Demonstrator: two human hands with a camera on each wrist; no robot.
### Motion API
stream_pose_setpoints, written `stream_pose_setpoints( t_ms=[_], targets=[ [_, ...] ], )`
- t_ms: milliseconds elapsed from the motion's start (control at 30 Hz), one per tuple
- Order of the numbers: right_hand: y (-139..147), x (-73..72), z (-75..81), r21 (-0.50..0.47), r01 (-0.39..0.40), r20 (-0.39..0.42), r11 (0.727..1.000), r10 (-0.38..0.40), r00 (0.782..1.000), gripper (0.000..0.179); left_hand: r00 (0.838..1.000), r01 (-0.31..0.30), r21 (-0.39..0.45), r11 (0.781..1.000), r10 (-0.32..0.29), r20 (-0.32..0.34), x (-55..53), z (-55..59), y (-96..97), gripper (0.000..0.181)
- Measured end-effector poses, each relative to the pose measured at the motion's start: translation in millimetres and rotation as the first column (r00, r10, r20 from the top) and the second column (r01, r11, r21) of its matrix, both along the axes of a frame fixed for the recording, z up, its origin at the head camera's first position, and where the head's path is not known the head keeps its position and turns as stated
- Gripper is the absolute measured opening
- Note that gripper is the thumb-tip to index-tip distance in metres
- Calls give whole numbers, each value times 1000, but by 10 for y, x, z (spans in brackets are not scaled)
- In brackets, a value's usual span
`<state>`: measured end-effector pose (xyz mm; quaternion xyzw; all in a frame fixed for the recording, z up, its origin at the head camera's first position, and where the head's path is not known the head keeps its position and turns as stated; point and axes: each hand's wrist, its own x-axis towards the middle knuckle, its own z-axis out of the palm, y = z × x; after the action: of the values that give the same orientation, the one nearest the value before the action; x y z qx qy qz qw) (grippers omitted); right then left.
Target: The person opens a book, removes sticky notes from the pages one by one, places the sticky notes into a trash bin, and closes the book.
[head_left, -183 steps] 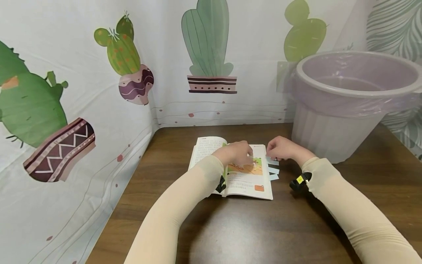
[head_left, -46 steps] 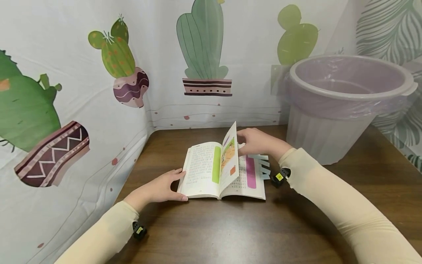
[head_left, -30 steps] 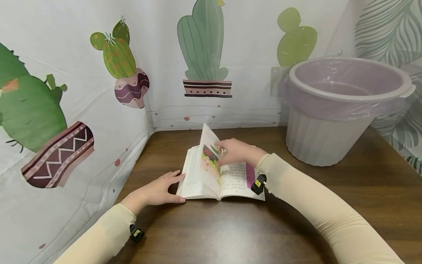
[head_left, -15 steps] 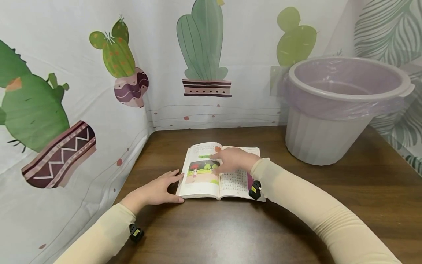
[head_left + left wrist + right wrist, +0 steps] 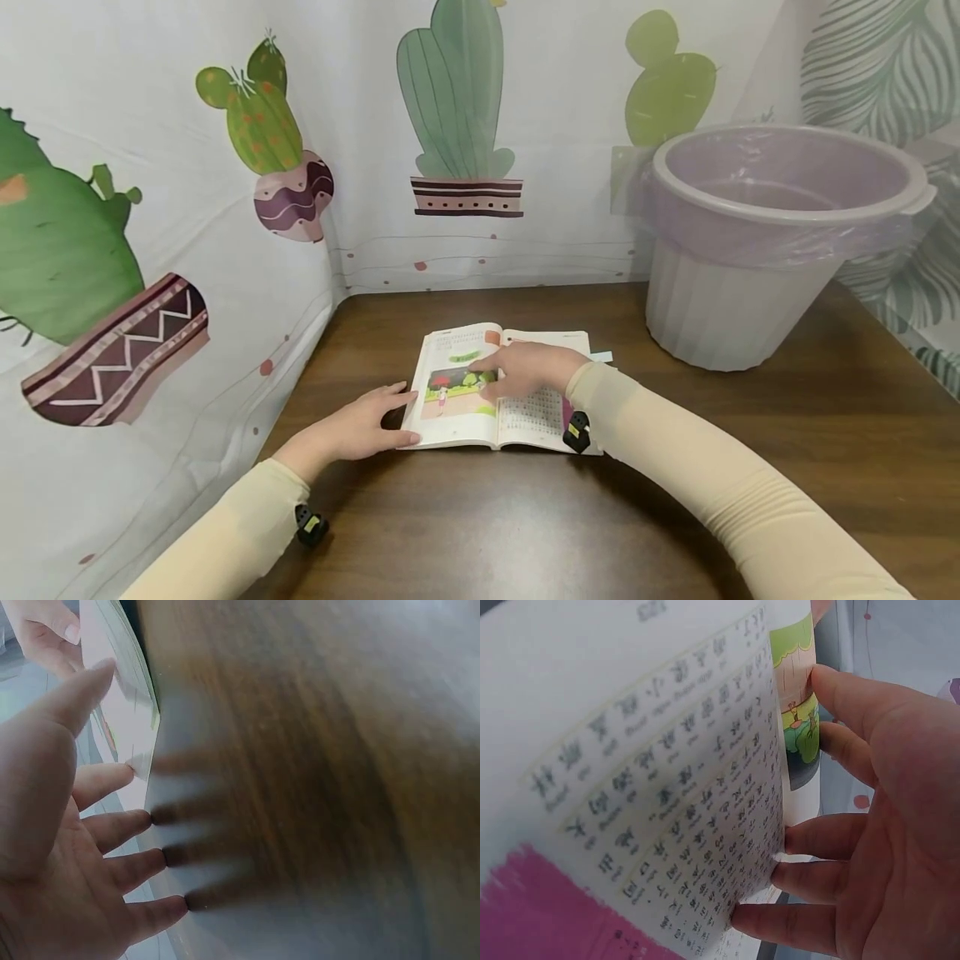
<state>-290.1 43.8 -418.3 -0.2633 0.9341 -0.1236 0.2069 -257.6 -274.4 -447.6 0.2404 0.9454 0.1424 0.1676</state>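
Observation:
An open book lies on the brown table, with a colour picture on its left page. My left hand is spread at the book's left edge; its thumb touches the lower corner, and in the left wrist view several fingertips meet the table. Across the spine reaches my right hand, its fingers extended over the picture page. In the right wrist view those fingers touch the pages near the fold, beside printed text and a magenta block. The right hand and sleeve cover part of the right page.
A pale blue paper strip juts from the book's right side. To the back right stands a grey-white bin with a translucent purple liner. A cactus-print cloth hangs behind the brown table and along its left.
My right hand has turned a leaf from right to left, and the picture page now lies flat. Earlier, my left hand moved from over the book to its left edge and has stayed there.

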Motion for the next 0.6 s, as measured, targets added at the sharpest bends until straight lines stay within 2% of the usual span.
stream_pose_setpoints(
  t_ms=[200, 300, 400, 533, 600],
  targets=[
    [-1, 9, -5, -7, 10, 12, 1000, -10, 1000, 59, 998, 15, -25, 1000, -16, -54, -24, 31, 57, 83],
    [0, 16, -12, -10, 13, 10, 1000, -13, 1000, 57, 995, 41, -38, 998, -44, -84, -41, 56, 111, 79],
    [10, 17, -14, -16, 4, -1, 1000, -4, 1000, 55, 994, 52, -53, 997, -57, -90, -75, 89, 203, 75],
    [68, 11, -44, -45, -46, -42, 998, 44, 998, 57, 990, 88, -42, 995, -91, -103, -145, 143, 367, 70],
    [115, 6, -69, -69, -80, -74, 994, 75, 994, 59, 982, 130, -24, 991, -132, -134, -197, 163, 456, 65]
  ],
)
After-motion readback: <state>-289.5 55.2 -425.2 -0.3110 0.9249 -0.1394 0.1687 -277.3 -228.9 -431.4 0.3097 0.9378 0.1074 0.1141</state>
